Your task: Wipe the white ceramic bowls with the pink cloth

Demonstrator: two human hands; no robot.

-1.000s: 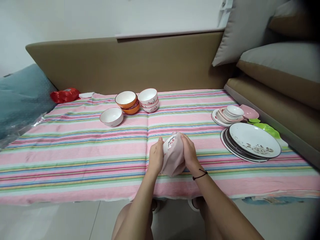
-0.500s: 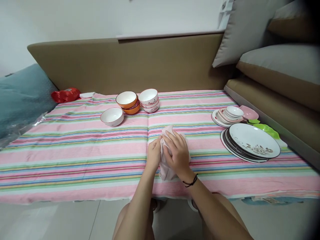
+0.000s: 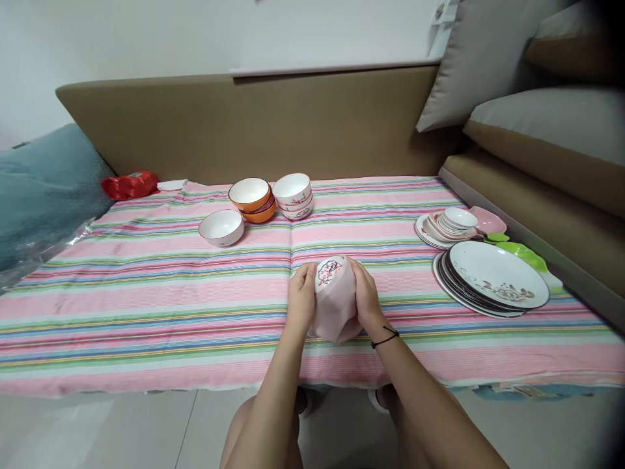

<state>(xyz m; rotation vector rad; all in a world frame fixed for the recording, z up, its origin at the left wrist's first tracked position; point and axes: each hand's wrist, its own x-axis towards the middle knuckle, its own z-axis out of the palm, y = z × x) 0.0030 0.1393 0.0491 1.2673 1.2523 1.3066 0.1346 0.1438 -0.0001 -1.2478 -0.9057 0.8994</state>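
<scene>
Head camera view: at the lower centre of the frame, a white bowl with a red-and-black floral design (image 3: 328, 271) is partly wrapped in a pale pink cloth (image 3: 334, 311). The left hand (image 3: 301, 298) curls around its left side, thumb uppermost; the right hand (image 3: 367, 294) cups the opposite side through the cloth, fingers together, so the two hands clasp the bundle between them. A thin black bracelet (image 3: 385, 337) circles the right wrist. Beneath spreads a striped cloth, mostly pink (image 3: 195, 309), covering the sofa seat. Left of centre, a lone white bowl (image 3: 221, 228) sits just beside a stack of bowls with an orange one on top (image 3: 250, 193); close to its right is a stack of white floral bowls (image 3: 293, 190). At the right of the frame are stacked dark-rimmed plates (image 3: 498, 275), a pile of small dishes (image 3: 456, 220), a pink dish (image 3: 488, 220) and a bright green item (image 3: 527, 254). At the left lie a red package (image 3: 131, 185) and a teal cushion (image 3: 43, 182). Across the upper part runs the brown sofa backrest (image 3: 254, 124), with grey-and-brown cushions (image 3: 551, 120) piled upper right.
</scene>
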